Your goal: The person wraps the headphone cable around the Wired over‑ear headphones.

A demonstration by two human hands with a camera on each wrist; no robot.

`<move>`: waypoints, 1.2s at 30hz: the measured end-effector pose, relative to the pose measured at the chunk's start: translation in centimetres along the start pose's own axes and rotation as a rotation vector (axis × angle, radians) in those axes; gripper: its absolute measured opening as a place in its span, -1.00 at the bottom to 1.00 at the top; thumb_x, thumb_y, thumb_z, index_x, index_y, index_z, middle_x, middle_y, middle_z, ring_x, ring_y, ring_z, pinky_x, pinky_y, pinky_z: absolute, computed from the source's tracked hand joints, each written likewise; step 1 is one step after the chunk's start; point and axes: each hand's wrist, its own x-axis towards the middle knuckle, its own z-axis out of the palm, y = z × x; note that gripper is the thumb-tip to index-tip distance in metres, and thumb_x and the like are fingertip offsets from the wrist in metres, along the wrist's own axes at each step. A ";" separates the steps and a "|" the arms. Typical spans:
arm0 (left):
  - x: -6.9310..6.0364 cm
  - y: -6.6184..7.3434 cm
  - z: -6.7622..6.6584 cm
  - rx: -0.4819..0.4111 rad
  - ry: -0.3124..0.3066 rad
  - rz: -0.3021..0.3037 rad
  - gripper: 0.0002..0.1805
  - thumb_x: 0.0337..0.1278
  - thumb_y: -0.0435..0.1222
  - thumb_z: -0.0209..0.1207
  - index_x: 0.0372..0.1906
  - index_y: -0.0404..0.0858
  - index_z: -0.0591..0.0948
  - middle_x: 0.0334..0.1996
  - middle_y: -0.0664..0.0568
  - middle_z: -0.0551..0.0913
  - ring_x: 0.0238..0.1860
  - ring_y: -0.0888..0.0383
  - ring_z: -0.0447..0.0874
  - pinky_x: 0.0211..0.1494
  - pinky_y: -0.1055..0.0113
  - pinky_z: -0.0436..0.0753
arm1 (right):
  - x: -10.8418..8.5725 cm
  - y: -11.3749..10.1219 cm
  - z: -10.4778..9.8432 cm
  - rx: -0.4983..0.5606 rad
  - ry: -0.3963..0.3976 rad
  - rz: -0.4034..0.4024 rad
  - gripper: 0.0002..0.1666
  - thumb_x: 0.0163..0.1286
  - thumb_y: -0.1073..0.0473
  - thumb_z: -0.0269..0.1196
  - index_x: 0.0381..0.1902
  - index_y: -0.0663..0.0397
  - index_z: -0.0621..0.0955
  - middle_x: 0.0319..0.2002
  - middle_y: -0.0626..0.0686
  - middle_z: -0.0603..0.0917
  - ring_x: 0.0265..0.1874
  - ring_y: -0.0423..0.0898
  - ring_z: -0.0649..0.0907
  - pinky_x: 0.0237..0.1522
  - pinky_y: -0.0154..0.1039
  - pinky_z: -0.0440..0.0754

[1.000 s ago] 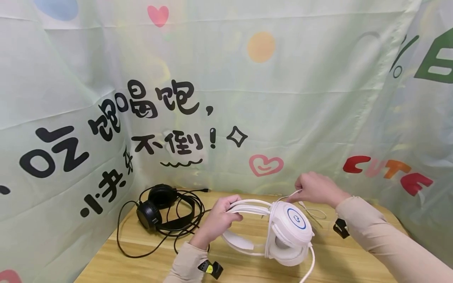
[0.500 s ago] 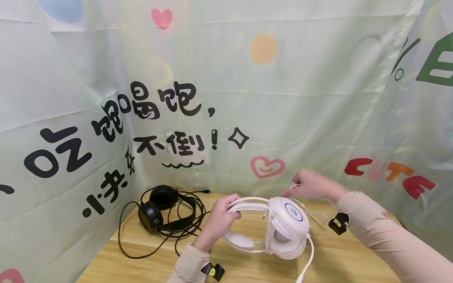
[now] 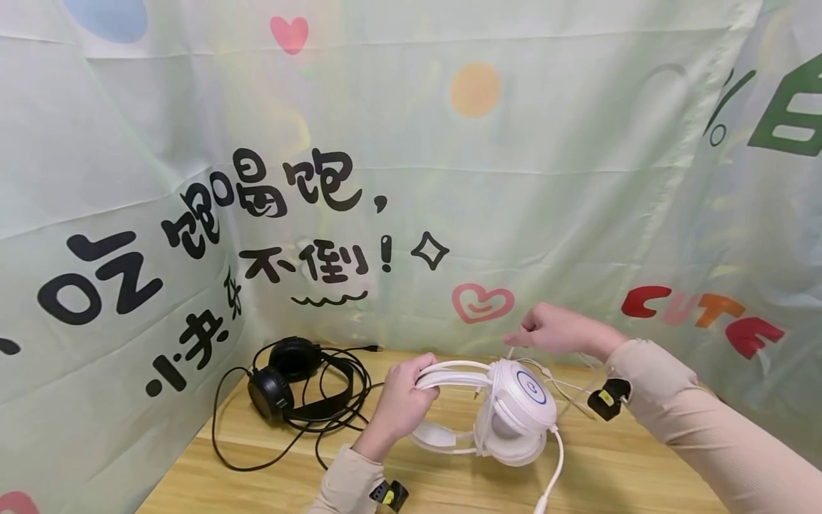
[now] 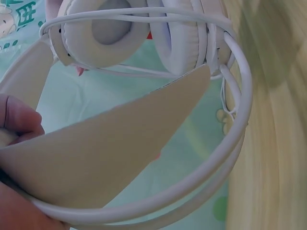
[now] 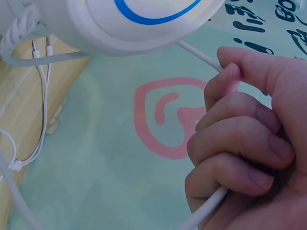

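Note:
White headphones [image 3: 541, 408] with a blue ring on the ear cup are held tilted over the table. My left hand [image 3: 403, 400] grips their headband [image 4: 235, 139] on the left side. Behind the ear cups, my right hand [image 3: 568, 332] pinches the white cable [image 5: 200, 55] between thumb and forefinger, the other fingers curled around a lower stretch. Turns of cable [image 4: 144, 12] run across both ear cups in the left wrist view. Two thin plugs [image 5: 34, 47] on the cable's split end show over the wooden surface in the right wrist view.
Black headphones [image 3: 271, 392] with a loosely coiled black cable [image 3: 234, 465] lie at the left of the wooden table [image 3: 449, 492]. A printed cloth [image 3: 385, 86] hangs behind and along both sides. Loose white cable [image 3: 568, 389] lies behind the white ear cup.
My right hand has moved left behind the ear cup, drawing the cable along. The ear cups have shifted slightly left and up. My left hand keeps its grip on the headband.

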 end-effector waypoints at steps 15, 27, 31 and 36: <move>-0.1 -0.3 0.1 0.136 0.074 0.035 -0.76 -0.10 -0.51 0.15 -0.45 -0.06 0.56 -0.65 0.26 0.38 -0.61 0.36 0.29 -0.49 0.44 0.35 | -0.3 -2.5 -1.3 0.087 -0.008 0.025 -0.38 0.56 -0.09 0.27 -0.68 -0.16 0.30 -0.73 -0.18 0.18 -0.70 -0.23 0.15 -0.53 -0.31 0.23; 0.0 -0.3 -0.1 0.199 0.155 -0.026 -0.80 -0.04 -0.46 0.19 -0.41 -0.06 0.60 -0.64 0.23 0.46 -0.61 0.31 0.35 -0.50 0.42 0.36 | -0.8 -4.1 -1.9 0.052 0.033 -0.001 -0.44 0.56 -0.12 0.27 -0.64 -0.13 0.39 -0.70 -0.17 0.19 -0.66 -0.20 0.15 -0.48 -0.27 0.24; 0.0 -0.4 -0.3 0.187 0.162 -0.052 -0.81 -0.03 -0.46 0.18 -0.40 -0.06 0.60 -0.64 0.22 0.48 -0.61 0.30 0.36 -0.50 0.41 0.37 | -0.9 -4.9 -1.9 0.055 0.034 -0.011 -0.51 0.55 -0.12 0.27 -0.57 -0.06 0.54 -0.70 -0.17 0.20 -0.66 -0.21 0.16 -0.50 -0.28 0.24; 0.0 -0.4 -0.5 0.206 0.179 -0.061 -0.82 -0.01 -0.44 0.18 -0.38 -0.06 0.60 -0.65 0.23 0.46 -0.62 0.28 0.37 -0.49 0.39 0.38 | -1.1 -5.7 -1.7 0.045 0.030 -0.035 -0.60 0.56 -0.11 0.27 -0.40 0.00 0.73 -0.70 -0.18 0.24 -0.67 -0.22 0.18 -0.54 -0.33 0.20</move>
